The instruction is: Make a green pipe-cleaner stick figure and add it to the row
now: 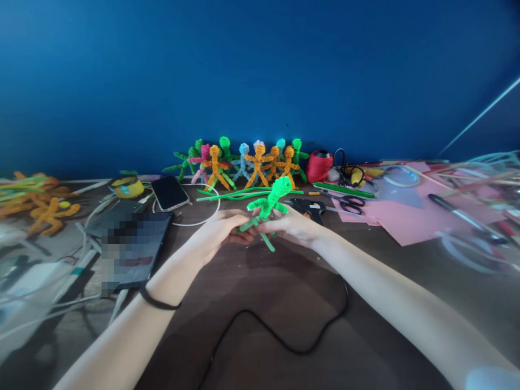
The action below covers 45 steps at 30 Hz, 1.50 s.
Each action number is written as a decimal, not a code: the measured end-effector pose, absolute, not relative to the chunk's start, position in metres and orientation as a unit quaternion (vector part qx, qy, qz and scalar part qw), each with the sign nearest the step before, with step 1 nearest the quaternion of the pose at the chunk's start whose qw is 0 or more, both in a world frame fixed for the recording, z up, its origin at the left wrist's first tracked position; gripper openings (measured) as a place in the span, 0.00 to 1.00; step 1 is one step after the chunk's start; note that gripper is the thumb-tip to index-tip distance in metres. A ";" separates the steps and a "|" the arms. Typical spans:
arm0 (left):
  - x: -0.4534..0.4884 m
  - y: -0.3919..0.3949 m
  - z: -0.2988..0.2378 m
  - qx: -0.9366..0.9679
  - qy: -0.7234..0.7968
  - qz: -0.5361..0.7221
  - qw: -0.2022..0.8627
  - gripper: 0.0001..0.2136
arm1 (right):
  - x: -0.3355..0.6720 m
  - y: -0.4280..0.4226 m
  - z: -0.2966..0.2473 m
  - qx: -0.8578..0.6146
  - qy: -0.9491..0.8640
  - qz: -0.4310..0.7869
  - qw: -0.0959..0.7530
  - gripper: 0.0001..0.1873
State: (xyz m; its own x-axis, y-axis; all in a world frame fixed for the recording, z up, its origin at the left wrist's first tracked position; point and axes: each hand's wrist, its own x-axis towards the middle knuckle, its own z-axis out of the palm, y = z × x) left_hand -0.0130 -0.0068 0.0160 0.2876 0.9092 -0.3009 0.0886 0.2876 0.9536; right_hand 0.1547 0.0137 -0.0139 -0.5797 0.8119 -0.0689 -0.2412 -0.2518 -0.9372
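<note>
A bright green pipe-cleaner figure (268,207) is held up over the middle of the table, leaning to the right. Its head and arms are wrapped in fuzzy coils, while its legs look paler and thinner. My left hand (228,228) is closed around its lower left leg. From the other side, my right hand (296,223) grips it near the hips and other leg; the fingertips are partly hidden behind the figure. Just behind the hands lie loose green pipe cleaners (247,193). A black glue gun (309,207) rests beside my right hand.
Several finished pipe-cleaner figures (259,162) stand along the blue wall. At left are a phone (169,193), a dark tablet (142,249) and orange figures (52,215). Scissors (352,205), red string (319,167) and pink paper (410,216) lie right. A black cable (284,344) crosses the front.
</note>
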 end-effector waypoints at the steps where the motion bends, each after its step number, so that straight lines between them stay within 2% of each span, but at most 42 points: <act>1: -0.012 -0.007 0.017 0.509 0.504 0.327 0.617 0.08 | 0.154 0.014 -0.014 -0.288 -0.503 0.732 0.359 0.16; 6: -0.010 -0.009 0.019 0.541 0.525 0.312 0.578 0.06 | 0.153 0.014 -0.018 -0.310 -0.515 0.711 0.365 0.14; 14: -0.013 -0.006 0.016 0.502 0.516 0.333 0.610 0.05 | 0.154 0.015 -0.019 -0.298 -0.556 0.684 0.368 0.16; 22: -0.014 -0.004 0.012 0.521 0.531 0.349 0.570 0.11 | 0.155 0.016 -0.020 -0.293 -0.590 0.656 0.368 0.17; 28: -0.012 -0.006 0.013 0.554 0.545 0.360 0.516 0.06 | 0.154 0.015 -0.018 -0.298 -0.583 0.661 0.367 0.15; 33: -0.010 -0.008 0.015 0.541 0.543 0.371 0.524 0.06 | 0.154 0.016 -0.019 -0.294 -0.585 0.656 0.375 0.18; 37: -0.009 -0.007 0.015 0.566 0.556 0.363 0.488 0.04 | 0.154 0.018 -0.023 -0.288 -0.606 0.640 0.373 0.20; 45: -0.008 -0.008 0.018 0.532 0.560 0.371 0.516 0.03 | 0.152 0.018 -0.022 -0.316 -0.595 0.630 0.386 0.20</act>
